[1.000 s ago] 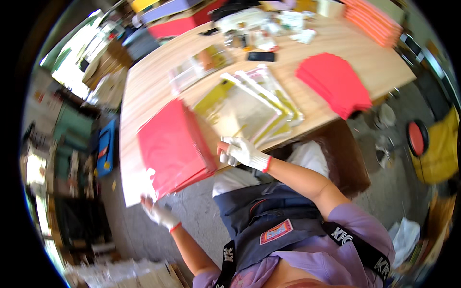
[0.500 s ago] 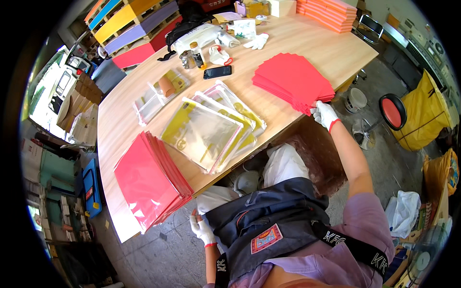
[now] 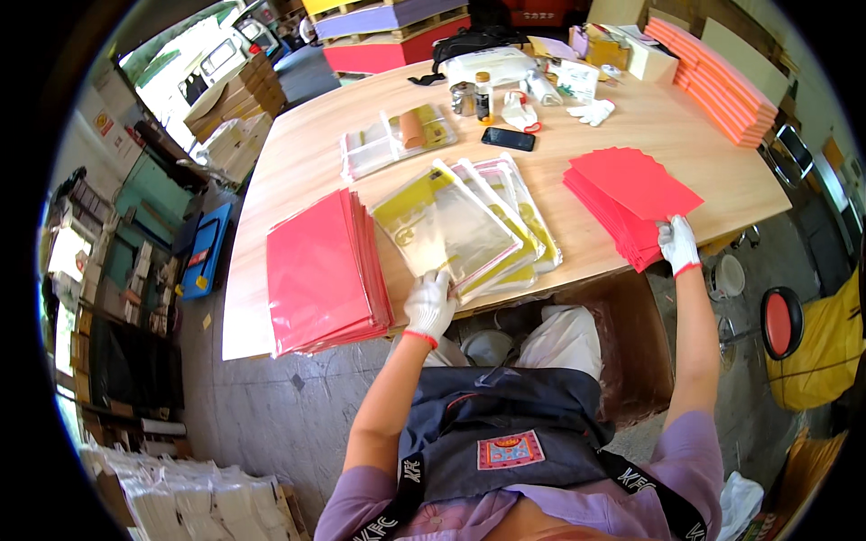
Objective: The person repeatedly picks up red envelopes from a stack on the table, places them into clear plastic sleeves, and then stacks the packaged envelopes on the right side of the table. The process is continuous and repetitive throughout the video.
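Observation:
My right hand [image 3: 677, 245], in a white glove with a red cuff, pinches the near corner of a fanned stack of red sheets [image 3: 631, 194] at the table's right. At the near edge my left hand [image 3: 430, 305], gloved alike, rests its outstretched fingertips on the lower corner of the clear plastic bags [image 3: 456, 225]. These bags have olive-gold printed bands and lie overlapped in a loose pile. Left of them sits a stack of red sheets in glossy clear bags [image 3: 320, 270]. Whether my left fingers have caught a bag edge is hard to see.
Farther back lie more bags under a brown roll [image 3: 412, 129], a black phone [image 3: 508, 138], a bottle [image 3: 484, 97], a jar [image 3: 462, 98] and spare gloves [image 3: 592, 113]. Orange-pink stacks [image 3: 713, 81] stand back right. An open carton [image 3: 631, 347] sits below the table edge, by my legs.
My left hand has risen from beside my lap to the clear bags. My right hand stays at the corner of the red sheets. The view has turned.

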Demonstrator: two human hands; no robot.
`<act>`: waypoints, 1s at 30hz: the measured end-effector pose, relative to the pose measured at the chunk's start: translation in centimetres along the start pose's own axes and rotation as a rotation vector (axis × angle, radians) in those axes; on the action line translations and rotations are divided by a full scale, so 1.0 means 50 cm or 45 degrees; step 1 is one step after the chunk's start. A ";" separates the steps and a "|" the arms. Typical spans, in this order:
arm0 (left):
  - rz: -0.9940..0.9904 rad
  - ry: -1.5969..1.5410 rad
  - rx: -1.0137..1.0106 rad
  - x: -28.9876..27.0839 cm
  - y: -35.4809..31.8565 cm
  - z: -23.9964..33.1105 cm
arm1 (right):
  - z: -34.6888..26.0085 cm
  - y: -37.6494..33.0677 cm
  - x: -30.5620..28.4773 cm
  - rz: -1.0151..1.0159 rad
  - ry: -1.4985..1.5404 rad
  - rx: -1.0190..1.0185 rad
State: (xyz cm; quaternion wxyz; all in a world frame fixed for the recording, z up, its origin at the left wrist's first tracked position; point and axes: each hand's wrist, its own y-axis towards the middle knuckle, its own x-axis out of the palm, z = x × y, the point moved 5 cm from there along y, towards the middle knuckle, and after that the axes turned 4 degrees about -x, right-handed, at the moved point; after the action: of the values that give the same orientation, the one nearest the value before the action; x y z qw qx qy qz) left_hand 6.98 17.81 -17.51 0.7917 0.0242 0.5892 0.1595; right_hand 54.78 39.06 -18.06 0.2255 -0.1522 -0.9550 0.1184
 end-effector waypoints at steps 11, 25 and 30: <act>-0.005 -0.074 -0.166 0.034 0.043 -0.074 | 0.132 -0.411 0.066 -0.685 -0.085 0.449; 0.088 -0.842 0.027 -0.032 0.041 -0.065 | 0.301 -0.492 0.061 -0.440 0.436 0.455; 0.169 -0.611 0.142 -0.046 0.019 -0.024 | 0.284 -0.541 0.120 -0.552 0.466 0.314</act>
State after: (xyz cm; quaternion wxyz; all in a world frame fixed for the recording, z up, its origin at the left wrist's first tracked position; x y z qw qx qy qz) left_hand 5.07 17.90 -15.55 0.8941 0.1438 0.3894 0.1679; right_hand 36.66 13.87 -20.07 0.4305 0.0648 -0.8871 0.1532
